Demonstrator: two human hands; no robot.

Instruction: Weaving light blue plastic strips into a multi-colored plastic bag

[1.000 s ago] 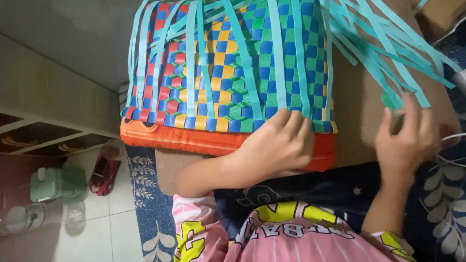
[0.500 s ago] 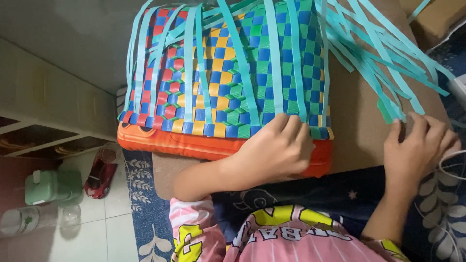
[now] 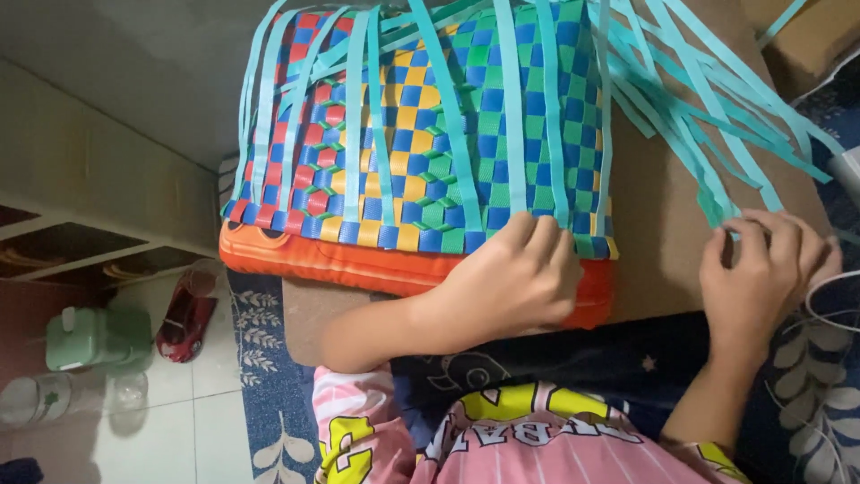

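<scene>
Both hands work at the near edge of a half-woven basket.

I see the left hand (image 3: 515,282) spread flat on the lower edge of the woven basket (image 3: 421,134), fingers loosely splayed and gripping nothing, pressing where the weave meets its orange rim (image 3: 331,260). The right hand (image 3: 761,273) is curled, fingertips pinched narrow on the ends of the loose teal strips (image 3: 699,125). Those strips fan up and away from the right fingers toward the basket, long axis slanting to the upper left, so the right hand is the nearer one. The strips look thin, flat and glossy, like plastic; the weave is a tight checker of blue, red, yellow and green. Brown cardboard (image 3: 654,251) lies under both hands.
</scene>
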